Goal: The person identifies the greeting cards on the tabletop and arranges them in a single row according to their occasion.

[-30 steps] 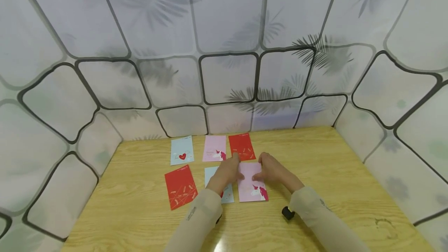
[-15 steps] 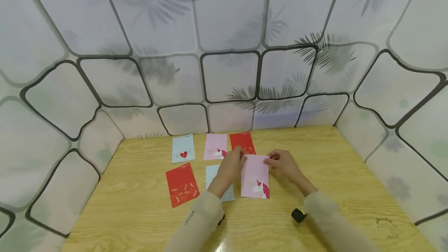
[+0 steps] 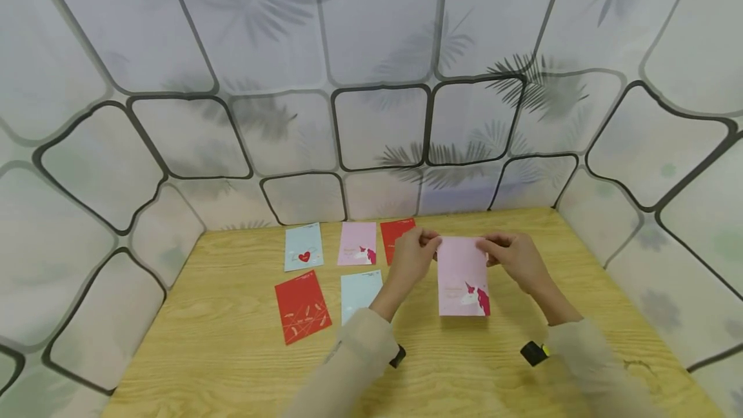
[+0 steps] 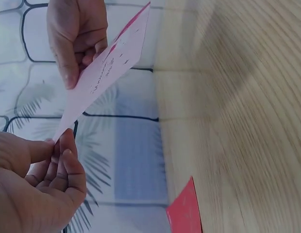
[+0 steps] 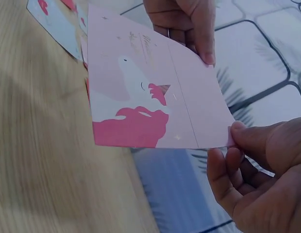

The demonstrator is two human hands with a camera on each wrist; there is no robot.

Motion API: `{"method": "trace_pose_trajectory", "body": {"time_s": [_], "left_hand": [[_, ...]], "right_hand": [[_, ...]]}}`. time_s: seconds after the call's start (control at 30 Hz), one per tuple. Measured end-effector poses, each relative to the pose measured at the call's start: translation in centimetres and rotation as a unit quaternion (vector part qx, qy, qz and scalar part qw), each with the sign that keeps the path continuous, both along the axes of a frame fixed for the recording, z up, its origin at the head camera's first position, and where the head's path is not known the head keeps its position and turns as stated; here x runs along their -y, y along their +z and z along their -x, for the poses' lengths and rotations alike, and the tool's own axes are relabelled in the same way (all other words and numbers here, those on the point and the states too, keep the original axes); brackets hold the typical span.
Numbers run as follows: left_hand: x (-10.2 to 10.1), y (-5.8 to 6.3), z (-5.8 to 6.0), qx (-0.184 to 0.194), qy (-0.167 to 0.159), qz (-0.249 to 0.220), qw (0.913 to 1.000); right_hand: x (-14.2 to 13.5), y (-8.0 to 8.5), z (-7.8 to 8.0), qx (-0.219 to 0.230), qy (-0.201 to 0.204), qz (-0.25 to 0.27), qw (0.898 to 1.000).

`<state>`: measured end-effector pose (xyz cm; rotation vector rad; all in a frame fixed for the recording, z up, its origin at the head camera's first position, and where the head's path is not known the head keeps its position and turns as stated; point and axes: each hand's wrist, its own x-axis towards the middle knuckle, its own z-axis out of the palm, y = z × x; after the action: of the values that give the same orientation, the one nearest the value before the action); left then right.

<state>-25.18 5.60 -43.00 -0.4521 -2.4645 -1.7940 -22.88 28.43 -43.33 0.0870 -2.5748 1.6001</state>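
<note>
Both hands hold up a pink unicorn card [image 3: 462, 273] above the table, at its two top corners. The left hand [image 3: 411, 255] pinches one corner between thumb and fingers; the right hand [image 3: 515, 260] pinches the other. In the right wrist view the card [image 5: 133, 82] shows a white unicorn with a dark pink mane and a crease line near its held edge. The left wrist view catches the card [image 4: 104, 73] nearly edge-on. Beneath the left forearm lies a light blue card [image 3: 361, 292], partly covered. A red card [image 3: 396, 237] behind the left hand is partly hidden.
On the wooden table [image 3: 220, 334] lie a larger red card [image 3: 302, 307] at left, a light blue heart card [image 3: 303, 247] and another pink unicorn card [image 3: 357, 244] along the back. A patterned curtain wall [image 3: 377, 128] borders the table at the back and sides.
The pink unicorn card has gone from lying on the table to being lifted, moving right and up. Both hands shifted from its sides to its top corners, uncovering more of the blue card.
</note>
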Motion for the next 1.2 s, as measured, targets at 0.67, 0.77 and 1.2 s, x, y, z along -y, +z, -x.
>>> {"method": "trace_pose_trajectory", "body": {"time_s": [0.67,0.77,1.2], "left_hand": [[-8.0,-2.8,-0.7,-0.023,0.01,-0.051,0.9984],[-8.3,-3.7,-0.6,-0.018,-0.016,-0.032,0.9992],[-8.8,-6.7,-0.1,-0.009,-0.115,0.17,0.9787]], "right_hand": [[-7.2,-0.3,-0.2,0.055,-0.003,-0.009,0.998],[-8.0,-1.3,0.3,0.079,-0.004,-0.001,0.997],[-10.2,-5.0,1.4,0.119,0.01,0.016,0.993]]}}
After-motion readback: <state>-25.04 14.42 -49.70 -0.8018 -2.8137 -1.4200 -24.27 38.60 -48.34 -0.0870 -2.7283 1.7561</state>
